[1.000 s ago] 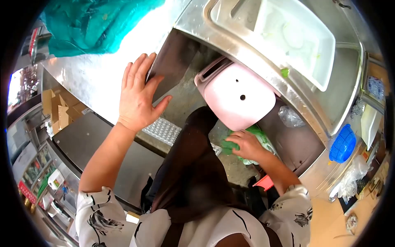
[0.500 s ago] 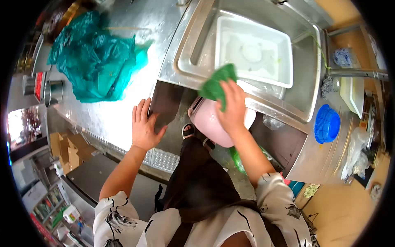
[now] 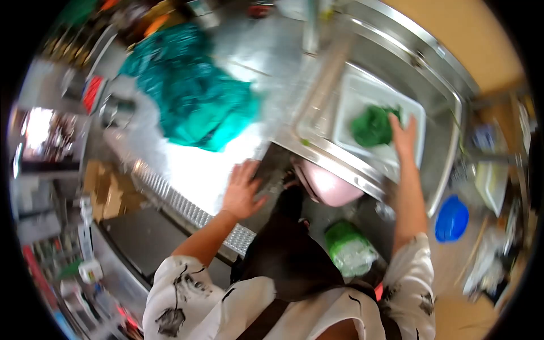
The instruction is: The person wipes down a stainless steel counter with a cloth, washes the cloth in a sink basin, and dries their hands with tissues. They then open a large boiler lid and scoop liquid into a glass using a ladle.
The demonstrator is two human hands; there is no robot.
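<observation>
My right hand (image 3: 403,135) is over the white tray (image 3: 420,148) in the metal sink (image 3: 445,113), its fingers apart at the edge of a green cloth-like item (image 3: 371,126). That item lies in the tray, left of the fingers; whether they still touch it is blurred. My left hand (image 3: 241,192) rests spread at the front edge of the steel counter (image 3: 195,175), holding nothing. Behind it on the counter lies a crumpled teal plastic bag (image 3: 198,107).
A pink bin (image 3: 328,184) stands below the sink's front edge. On the floor near my legs is a green and clear bag (image 3: 348,249). A blue basket (image 3: 451,219) sits right of the sink. Cardboard boxes (image 3: 110,192) stand at the left.
My right hand has moved from near the floor, up past the bin with the green item, to the sink tray. The item is now in the tray. The camera view has shifted.
</observation>
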